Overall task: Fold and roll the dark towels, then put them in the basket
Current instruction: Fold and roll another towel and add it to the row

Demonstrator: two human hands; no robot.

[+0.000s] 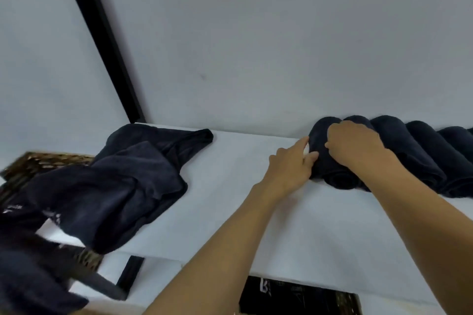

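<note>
Both forearms reach forward, bare, to the same roll. Right hand (354,146) arches over the top of the rolled towel (332,178), knuckles up, fingers curled down into the cloth and gripping it. Left hand (291,163) comes in from the roll's left side, thumb raised, its nearly straight fingers pressing flat against the towel's flank without closing round it. That rolled towel is dark navy, soft and napped, a thick cylinder whose spiral end faces the camera. To its right, touching it, a row of rolled towels (419,153) of the same cloth lies side by side along the pale wall (256,46). All rest on a smooth white table (230,199). Well left of the roll lies a rumpled heap of unfolded towels (122,179), draped partly over a woven wicker basket (38,161).
</note>
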